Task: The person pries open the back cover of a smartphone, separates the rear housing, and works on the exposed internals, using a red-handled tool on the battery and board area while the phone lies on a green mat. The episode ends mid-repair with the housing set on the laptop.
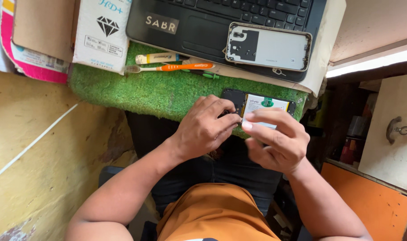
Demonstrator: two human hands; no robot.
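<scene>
We have the opened smartphone (257, 107) lying face down at the near edge of the green turf mat (159, 91), at about one o'clock from our hands. Its back is already off: the detached rear cover (268, 47) rests inside-up on the black laptop (203, 24) at twelve o'clock, and the white battery label shows bare in the phone's frame.

Our left hand (203, 129) sits curled over the phone's dark upper end, fingertips pressed together on something small there (we cannot tell what, since the fingers hide it). Our right hand (277, 140) wraps the phone's lower part, fingers closed over its near edge and thumb across the battery, steadying it.

So we judge the opening as done and the work on the internals as under way, with reassembly all left.

At eleven o'clock on the mat lie an orange-handled toothbrush (176, 68), a small glue tube (156, 58) and a green-handled screwdriver (203, 73), none in hand.
</scene>
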